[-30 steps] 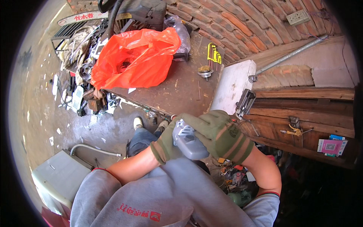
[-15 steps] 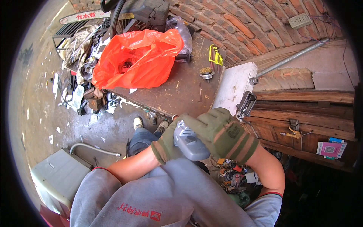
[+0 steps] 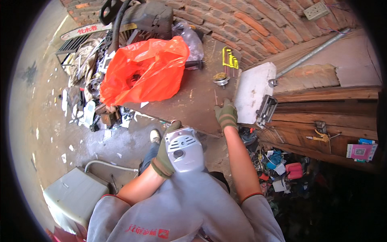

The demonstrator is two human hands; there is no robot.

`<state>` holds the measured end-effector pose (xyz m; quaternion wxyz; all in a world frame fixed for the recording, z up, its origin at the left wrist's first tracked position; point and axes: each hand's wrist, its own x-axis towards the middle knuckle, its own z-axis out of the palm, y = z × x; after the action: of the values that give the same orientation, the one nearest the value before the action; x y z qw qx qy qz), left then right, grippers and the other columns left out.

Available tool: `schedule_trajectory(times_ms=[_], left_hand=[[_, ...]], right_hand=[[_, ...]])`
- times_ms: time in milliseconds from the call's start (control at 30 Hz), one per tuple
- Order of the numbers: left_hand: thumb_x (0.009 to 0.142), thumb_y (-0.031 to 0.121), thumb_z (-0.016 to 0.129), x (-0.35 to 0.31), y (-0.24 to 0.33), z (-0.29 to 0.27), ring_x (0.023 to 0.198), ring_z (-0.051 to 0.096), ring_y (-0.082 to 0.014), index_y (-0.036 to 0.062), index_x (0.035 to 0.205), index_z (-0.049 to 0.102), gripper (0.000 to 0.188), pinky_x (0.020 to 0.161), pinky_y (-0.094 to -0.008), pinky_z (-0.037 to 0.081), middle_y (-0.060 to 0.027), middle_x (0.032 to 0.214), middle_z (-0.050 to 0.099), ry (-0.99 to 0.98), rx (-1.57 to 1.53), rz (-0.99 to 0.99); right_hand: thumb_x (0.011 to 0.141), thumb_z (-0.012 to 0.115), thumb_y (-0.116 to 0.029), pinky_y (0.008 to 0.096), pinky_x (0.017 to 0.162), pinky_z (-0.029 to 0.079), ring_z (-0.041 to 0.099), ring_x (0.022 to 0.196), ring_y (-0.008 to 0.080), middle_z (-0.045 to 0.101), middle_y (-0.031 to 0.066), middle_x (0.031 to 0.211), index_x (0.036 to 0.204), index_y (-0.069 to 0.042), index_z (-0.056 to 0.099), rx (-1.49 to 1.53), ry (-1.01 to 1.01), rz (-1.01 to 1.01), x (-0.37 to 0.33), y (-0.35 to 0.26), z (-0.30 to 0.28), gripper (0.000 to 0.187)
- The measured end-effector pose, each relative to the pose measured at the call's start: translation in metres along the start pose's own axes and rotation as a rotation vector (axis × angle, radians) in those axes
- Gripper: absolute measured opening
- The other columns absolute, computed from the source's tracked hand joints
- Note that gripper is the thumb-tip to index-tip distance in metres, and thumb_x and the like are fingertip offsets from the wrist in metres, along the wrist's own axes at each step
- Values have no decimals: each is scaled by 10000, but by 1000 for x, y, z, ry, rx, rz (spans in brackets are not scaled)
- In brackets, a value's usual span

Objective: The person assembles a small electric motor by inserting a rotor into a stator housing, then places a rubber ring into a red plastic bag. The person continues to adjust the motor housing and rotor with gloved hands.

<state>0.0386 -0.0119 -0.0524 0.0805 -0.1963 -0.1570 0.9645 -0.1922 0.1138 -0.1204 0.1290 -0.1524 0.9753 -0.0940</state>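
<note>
My left hand (image 3: pixel 164 155), in a green glove with tan bands, grips the side of a grey vented machine housing (image 3: pixel 186 150) held in front of my chest. Slots and a round dark hole mark the housing's upward face. Out on the brown workbench, my right hand (image 3: pixel 226 114), gloved alike, has its fingertips at the lower end of a thin hex key (image 3: pixel 215 96). Its fingers are bent together around that end, which they hide. Beyond it sit a round metal part (image 3: pixel 220 78) with yellowish stuff on top and a yellow hex-key holder (image 3: pixel 230 58).
An open red plastic bag (image 3: pixel 147 72) lies on the bench (image 3: pixel 197 105), with a chainsaw (image 3: pixel 147 18) behind it. A white board (image 3: pixel 254 90) stands at the bench's right edge. Scrap parts litter the floor, and a pale metal box (image 3: pixel 74 195) is at lower left.
My right hand has left the housing and reached forward to the hex key on the bench. The left hand keeps the housing, now turned so its slotted face shows more.
</note>
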Motion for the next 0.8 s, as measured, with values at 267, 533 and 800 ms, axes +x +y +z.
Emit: schedule_trajectory(times_ms=[267, 533, 800], left_hand=[[1002, 583, 525, -5, 6, 2, 893, 729, -363, 25, 977, 733, 596, 875, -498, 591, -194, 959, 747, -119, -32, 17], [999, 592, 517, -7, 5, 13, 936, 735, -383, -9, 1047, 734, 640, 870, -492, 605, -231, 981, 746, -117, -74, -50], [1022, 522, 525, -11, 8, 19, 841, 728, -356, 67, 895, 714, 508, 897, -531, 575, -182, 924, 747, -100, -31, -60]], right_hand=[[826, 681, -157, 485, 884, 558, 695, 984, 444, 711, 269, 1065, 1116, 2, 645, -87, -20, -10, 2, -22, 22, 333], [928, 632, -101, 319, 751, 553, 703, 812, 175, 738, 133, 909, 1089, 12, 700, 502, 36, -318, -61, -11, -57, 208], [895, 636, 0, 373, 751, 562, 716, 837, 286, 733, 163, 952, 1086, 9, 702, 469, -16, -614, -161, -54, -182, 202]])
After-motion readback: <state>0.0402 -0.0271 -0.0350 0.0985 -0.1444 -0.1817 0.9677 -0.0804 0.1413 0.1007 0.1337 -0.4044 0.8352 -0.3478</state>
